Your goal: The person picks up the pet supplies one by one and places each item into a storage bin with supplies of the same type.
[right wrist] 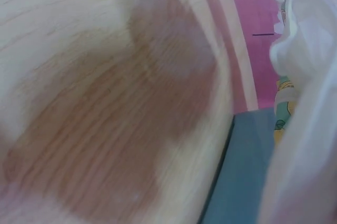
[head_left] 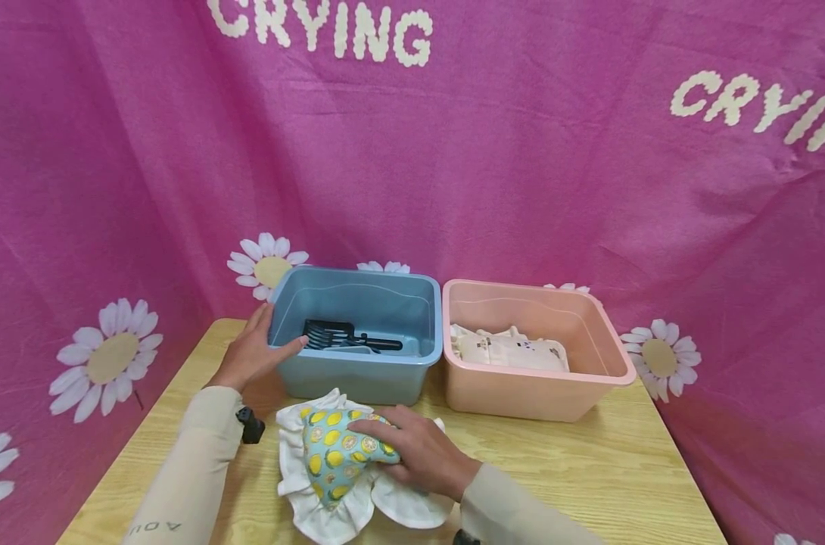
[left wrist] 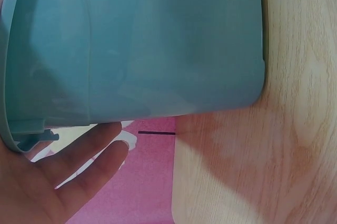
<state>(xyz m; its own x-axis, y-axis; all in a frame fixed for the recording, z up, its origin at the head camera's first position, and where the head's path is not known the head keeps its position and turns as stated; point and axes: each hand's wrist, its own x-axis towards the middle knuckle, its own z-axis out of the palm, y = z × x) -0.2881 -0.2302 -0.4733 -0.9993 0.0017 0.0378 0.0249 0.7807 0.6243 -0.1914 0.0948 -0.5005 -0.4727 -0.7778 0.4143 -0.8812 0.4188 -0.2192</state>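
My left hand [head_left: 252, 356] holds the left rim of a blue plastic bin [head_left: 358, 378], its thumb over the rim at the front corner. In the left wrist view its fingers [left wrist: 89, 150] lie along the outside wall; the thumb is hidden there. My right hand [head_left: 422, 450] grips a lemon-print cloth piece [head_left: 337, 446] with white ruffled trim, in front of the blue bin. Its fingertips lie on top of the print. White ruffle [right wrist: 310, 50] fills the right side of the right wrist view, where the hand itself is hidden.
Black kitchen utensils [head_left: 331, 333], one slotted, lie in the blue bin. Close beside it on the right stands a pink bin [head_left: 521, 393] with cream printed cloths [head_left: 515, 354] inside. Both stand on a wooden table [head_left: 576, 469], with a magenta flowered curtain [head_left: 508, 174] behind and at the sides.
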